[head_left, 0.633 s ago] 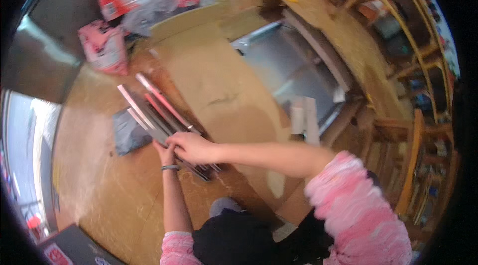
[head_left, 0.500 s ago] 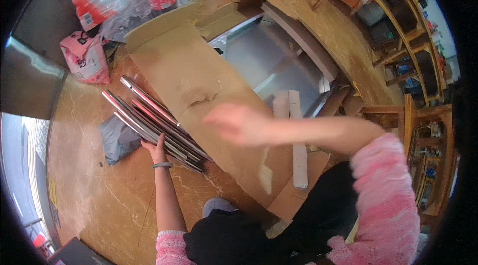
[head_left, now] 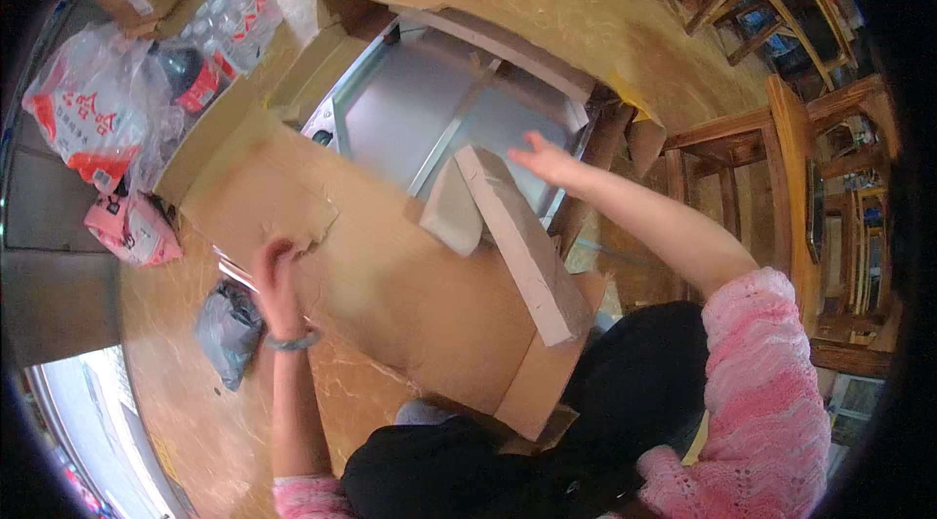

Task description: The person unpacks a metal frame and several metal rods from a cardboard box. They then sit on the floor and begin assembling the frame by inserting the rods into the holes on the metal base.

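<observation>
My left hand [head_left: 277, 290] is raised beside the left edge of a broad cardboard flap [head_left: 390, 270], fingers slightly bent and nothing visible in them. Behind it, the shiny ends of metal tubes [head_left: 234, 270] peek out; the hand and flap hide the rest. My right hand [head_left: 545, 160] reaches over the open carton with its fingers apart, holding nothing. Below it lies a flat grey metal-framed panel [head_left: 410, 95] inside the carton. A long pale packing strip [head_left: 522, 251] and a shorter white foam-like piece [head_left: 452, 212] rest on the flap, near my right hand.
A grey plastic bag [head_left: 229, 332] lies on the brown floor at left. Pink-and-white packages [head_left: 132, 229], a clear-wrapped bag [head_left: 93, 119] and several bottles [head_left: 239, 12] stand farther back. Wooden furniture [head_left: 781, 143] borders the right side.
My left hand has let go of the metal tubes and risen to the flap's edge. My right hand has moved from above the flap to above the panel. The view has shifted.
</observation>
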Action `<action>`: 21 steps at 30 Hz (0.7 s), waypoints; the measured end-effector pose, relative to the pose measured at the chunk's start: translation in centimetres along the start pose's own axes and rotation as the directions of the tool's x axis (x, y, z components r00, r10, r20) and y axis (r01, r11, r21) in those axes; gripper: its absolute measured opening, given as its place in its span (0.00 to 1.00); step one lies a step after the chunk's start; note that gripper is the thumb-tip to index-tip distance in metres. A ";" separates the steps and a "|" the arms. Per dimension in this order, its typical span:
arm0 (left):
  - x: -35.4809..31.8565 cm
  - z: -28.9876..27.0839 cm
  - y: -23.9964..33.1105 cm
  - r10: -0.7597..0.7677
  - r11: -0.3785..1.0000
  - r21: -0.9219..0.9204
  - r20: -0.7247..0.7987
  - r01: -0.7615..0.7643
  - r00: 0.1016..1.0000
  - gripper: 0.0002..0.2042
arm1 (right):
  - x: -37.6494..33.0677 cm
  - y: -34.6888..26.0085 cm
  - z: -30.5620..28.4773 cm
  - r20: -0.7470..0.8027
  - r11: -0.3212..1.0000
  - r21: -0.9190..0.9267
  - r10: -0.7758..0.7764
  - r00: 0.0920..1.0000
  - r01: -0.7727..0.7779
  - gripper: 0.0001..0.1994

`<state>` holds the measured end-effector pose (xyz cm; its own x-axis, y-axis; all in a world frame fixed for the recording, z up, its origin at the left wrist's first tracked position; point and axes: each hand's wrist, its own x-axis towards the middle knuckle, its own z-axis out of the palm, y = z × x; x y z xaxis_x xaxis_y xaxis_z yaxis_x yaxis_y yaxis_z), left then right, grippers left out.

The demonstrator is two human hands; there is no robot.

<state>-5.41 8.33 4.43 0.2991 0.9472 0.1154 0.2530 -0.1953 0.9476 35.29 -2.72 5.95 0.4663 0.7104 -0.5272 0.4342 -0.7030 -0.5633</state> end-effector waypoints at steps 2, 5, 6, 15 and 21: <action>1.3 6.2 3.1 -0.050 0.996 -0.045 0.382 0.072 0.923 0.18 | -1.2 1.7 0.2 0.369 0.909 0.182 0.291 0.883 -0.376 0.44; 2.7 14.9 5.3 -0.452 0.886 0.201 0.568 0.417 0.688 0.32 | -1.8 2.9 2.1 0.597 0.841 0.435 0.000 0.802 -0.323 0.43; 3.2 16.4 5.6 -0.513 0.837 0.210 0.623 0.506 0.590 0.35 | -1.8 2.9 2.7 0.604 0.775 0.560 -0.142 0.784 -0.291 0.43; 3.0 19.0 2.3 -0.329 0.666 -0.268 0.732 0.696 0.597 0.40 | -0.5 3.0 -3.0 0.161 0.877 0.075 -0.481 0.862 0.475 0.20; 3.2 17.0 1.8 -0.312 0.937 0.223 0.882 0.269 0.354 0.50 | 9.1 4.0 -17.2 -0.441 0.558 -0.830 -0.666 0.601 0.009 0.34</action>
<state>11.67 6.64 1.46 0.8383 0.1724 -0.5172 0.5227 0.0156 0.8524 54.52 0.38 9.79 0.3310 0.8806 0.3392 0.8860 -0.4138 0.2095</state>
